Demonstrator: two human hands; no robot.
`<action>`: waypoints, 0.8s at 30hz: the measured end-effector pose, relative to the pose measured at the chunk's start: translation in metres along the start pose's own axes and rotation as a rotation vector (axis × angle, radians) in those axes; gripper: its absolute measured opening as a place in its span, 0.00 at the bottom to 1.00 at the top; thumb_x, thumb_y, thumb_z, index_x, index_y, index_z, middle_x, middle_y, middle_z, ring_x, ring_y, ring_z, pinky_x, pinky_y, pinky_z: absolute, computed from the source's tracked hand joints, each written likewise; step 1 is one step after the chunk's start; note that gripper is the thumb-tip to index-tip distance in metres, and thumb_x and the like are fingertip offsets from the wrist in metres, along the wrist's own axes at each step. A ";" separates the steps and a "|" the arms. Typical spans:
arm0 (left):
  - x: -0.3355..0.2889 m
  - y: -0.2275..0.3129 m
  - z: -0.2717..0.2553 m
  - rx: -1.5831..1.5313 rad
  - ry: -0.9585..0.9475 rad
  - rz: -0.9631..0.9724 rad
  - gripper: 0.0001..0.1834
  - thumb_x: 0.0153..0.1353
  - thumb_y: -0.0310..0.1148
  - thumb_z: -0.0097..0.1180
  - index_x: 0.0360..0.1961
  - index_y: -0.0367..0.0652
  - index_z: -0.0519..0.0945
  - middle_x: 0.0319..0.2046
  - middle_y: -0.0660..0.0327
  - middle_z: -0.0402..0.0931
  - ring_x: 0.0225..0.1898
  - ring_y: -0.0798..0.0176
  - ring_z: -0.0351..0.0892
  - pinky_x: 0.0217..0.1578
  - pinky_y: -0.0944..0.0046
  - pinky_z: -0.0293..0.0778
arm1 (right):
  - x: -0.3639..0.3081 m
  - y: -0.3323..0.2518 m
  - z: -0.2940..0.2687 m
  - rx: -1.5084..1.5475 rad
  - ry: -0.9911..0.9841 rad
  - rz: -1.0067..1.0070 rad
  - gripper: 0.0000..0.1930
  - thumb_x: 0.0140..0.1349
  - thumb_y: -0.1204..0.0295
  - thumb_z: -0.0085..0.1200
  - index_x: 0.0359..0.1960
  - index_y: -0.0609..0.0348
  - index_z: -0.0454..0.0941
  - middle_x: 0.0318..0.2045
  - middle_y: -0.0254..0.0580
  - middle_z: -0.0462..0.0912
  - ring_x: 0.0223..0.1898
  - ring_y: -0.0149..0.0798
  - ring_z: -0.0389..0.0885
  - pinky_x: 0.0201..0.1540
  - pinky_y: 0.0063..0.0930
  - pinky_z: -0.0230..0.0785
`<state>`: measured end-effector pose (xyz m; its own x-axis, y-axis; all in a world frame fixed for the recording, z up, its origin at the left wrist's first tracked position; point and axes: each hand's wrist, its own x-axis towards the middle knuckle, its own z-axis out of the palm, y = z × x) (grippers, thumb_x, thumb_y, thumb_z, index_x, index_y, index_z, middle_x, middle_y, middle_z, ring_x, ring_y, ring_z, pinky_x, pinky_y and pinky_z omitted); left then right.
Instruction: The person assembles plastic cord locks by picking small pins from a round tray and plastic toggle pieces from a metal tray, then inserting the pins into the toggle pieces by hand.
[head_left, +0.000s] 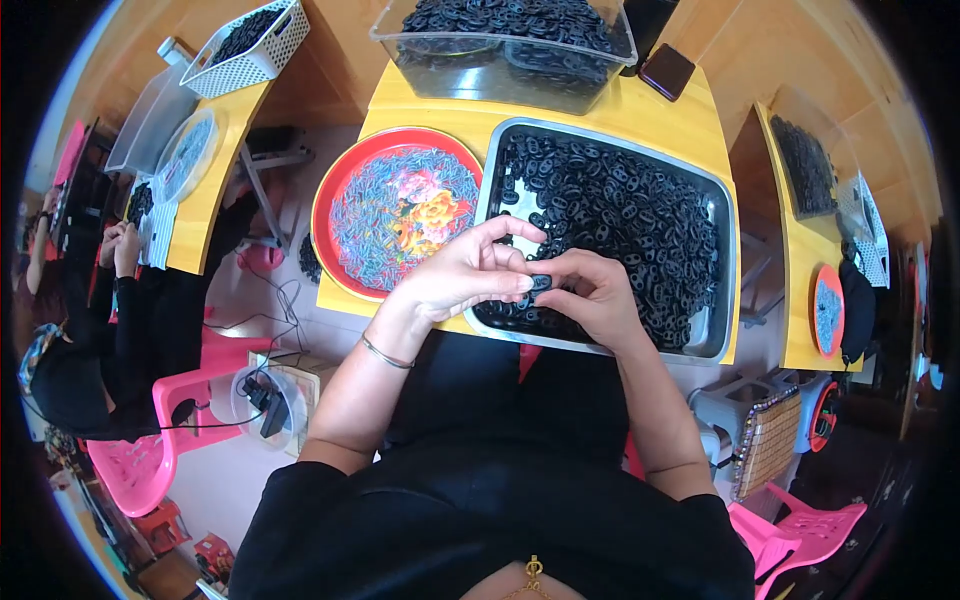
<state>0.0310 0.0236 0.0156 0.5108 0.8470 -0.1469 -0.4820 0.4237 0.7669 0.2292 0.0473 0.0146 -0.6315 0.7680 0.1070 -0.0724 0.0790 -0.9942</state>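
Observation:
My left hand (470,266) and my right hand (592,292) meet above the near left part of a steel tray (728,250). Between their fingertips is a small black oval plastic piece (541,283), pinched from both sides. Several fingers of the left hand curl above it, and the right thumb and index finger close on its right end. Loose black oval pieces with two holes (630,200) fill the tray. To its left sits a red round tray (322,215) with a flower print, strewn with thin silvery pins or springs (375,215), too small to tell which.
A clear plastic bin (500,80) of black pieces stands at the yellow table's (400,105) far edge, beside a dark phone (667,72). At left, another person's hands (122,245) work at a second table. Pink chairs (190,400) and a cable lie behind on that side.

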 end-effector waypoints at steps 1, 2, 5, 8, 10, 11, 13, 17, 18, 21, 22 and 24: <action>0.000 0.000 0.000 -0.004 0.008 -0.006 0.25 0.51 0.21 0.58 0.50 0.42 0.64 0.28 0.63 0.74 0.28 0.74 0.75 0.29 0.78 0.72 | 0.000 0.001 0.000 0.026 0.001 -0.014 0.16 0.45 0.81 0.61 0.39 0.63 0.77 0.29 0.34 0.74 0.29 0.24 0.71 0.32 0.17 0.65; 0.001 0.000 0.000 -0.008 0.016 -0.011 0.25 0.51 0.21 0.58 0.50 0.42 0.64 0.28 0.63 0.74 0.28 0.74 0.75 0.29 0.78 0.72 | 0.000 0.002 0.000 0.026 0.004 -0.015 0.16 0.45 0.81 0.61 0.39 0.63 0.77 0.29 0.34 0.74 0.29 0.24 0.71 0.32 0.17 0.65; 0.002 0.001 -0.001 -0.012 0.004 -0.013 0.25 0.50 0.21 0.58 0.50 0.42 0.64 0.29 0.63 0.74 0.28 0.74 0.75 0.29 0.78 0.72 | 0.002 0.003 -0.001 0.021 -0.017 -0.020 0.17 0.45 0.82 0.61 0.40 0.63 0.77 0.29 0.34 0.74 0.29 0.24 0.72 0.32 0.17 0.65; 0.002 0.002 -0.001 -0.013 0.004 -0.018 0.25 0.51 0.21 0.58 0.50 0.42 0.63 0.29 0.63 0.74 0.28 0.74 0.75 0.30 0.78 0.72 | 0.003 0.004 -0.002 -0.005 -0.012 -0.013 0.17 0.45 0.82 0.61 0.40 0.63 0.77 0.29 0.34 0.74 0.30 0.24 0.72 0.32 0.17 0.65; 0.002 0.003 0.001 -0.022 0.002 -0.015 0.25 0.51 0.21 0.58 0.50 0.41 0.63 0.29 0.63 0.74 0.29 0.74 0.74 0.30 0.78 0.72 | 0.003 0.002 -0.003 0.008 -0.015 0.011 0.16 0.44 0.83 0.61 0.39 0.64 0.77 0.28 0.34 0.74 0.30 0.24 0.72 0.33 0.18 0.66; 0.002 0.004 0.003 -0.032 -0.002 -0.011 0.26 0.51 0.20 0.57 0.50 0.41 0.63 0.28 0.63 0.74 0.29 0.74 0.74 0.30 0.78 0.72 | 0.003 0.002 -0.003 0.010 -0.015 0.006 0.16 0.44 0.83 0.61 0.39 0.64 0.77 0.28 0.34 0.74 0.30 0.24 0.72 0.33 0.18 0.66; 0.002 0.009 0.005 0.003 -0.006 0.007 0.24 0.51 0.20 0.57 0.50 0.40 0.64 0.28 0.64 0.73 0.29 0.74 0.74 0.31 0.78 0.71 | 0.005 0.001 -0.002 0.074 -0.008 -0.010 0.20 0.44 0.84 0.60 0.43 0.64 0.74 0.27 0.34 0.74 0.30 0.25 0.73 0.34 0.18 0.67; 0.019 0.044 0.006 0.312 0.110 0.209 0.20 0.50 0.21 0.57 0.46 0.38 0.68 0.26 0.65 0.73 0.29 0.74 0.73 0.32 0.76 0.70 | 0.002 -0.001 0.001 0.241 0.063 0.034 0.23 0.48 0.84 0.56 0.49 0.65 0.67 0.28 0.34 0.74 0.30 0.25 0.73 0.37 0.18 0.67; 0.030 0.063 0.005 0.395 0.138 0.300 0.17 0.51 0.22 0.56 0.43 0.38 0.69 0.26 0.66 0.73 0.29 0.74 0.72 0.32 0.74 0.69 | 0.000 -0.001 -0.001 0.163 0.067 0.052 0.22 0.49 0.84 0.55 0.49 0.65 0.68 0.27 0.34 0.74 0.30 0.24 0.72 0.36 0.17 0.66; 0.065 0.133 0.009 0.755 0.331 0.635 0.12 0.52 0.22 0.51 0.40 0.38 0.71 0.28 0.64 0.74 0.29 0.73 0.73 0.32 0.74 0.70 | 0.000 -0.003 0.004 0.056 0.072 0.048 0.17 0.51 0.83 0.52 0.46 0.65 0.70 0.26 0.32 0.74 0.28 0.21 0.71 0.34 0.14 0.64; 0.075 0.152 0.000 0.793 0.327 0.701 0.15 0.54 0.29 0.55 0.42 0.36 0.71 0.31 0.63 0.74 0.34 0.71 0.74 0.37 0.70 0.71 | 0.002 0.000 0.006 0.008 0.091 0.033 0.16 0.51 0.80 0.55 0.44 0.62 0.73 0.25 0.33 0.76 0.27 0.20 0.72 0.32 0.15 0.65; 0.086 0.176 -0.005 1.198 0.547 0.837 0.18 0.56 0.28 0.53 0.48 0.36 0.70 0.35 0.59 0.76 0.37 0.69 0.76 0.39 0.69 0.72 | 0.002 0.001 0.008 -0.062 0.121 0.037 0.13 0.50 0.76 0.57 0.39 0.58 0.77 0.24 0.35 0.79 0.26 0.22 0.74 0.31 0.16 0.67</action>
<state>-0.0138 0.1725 0.1345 -0.0433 0.8248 0.5638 0.4775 -0.4787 0.7368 0.2218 0.0441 0.0143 -0.5347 0.8420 0.0720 -0.0006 0.0849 -0.9964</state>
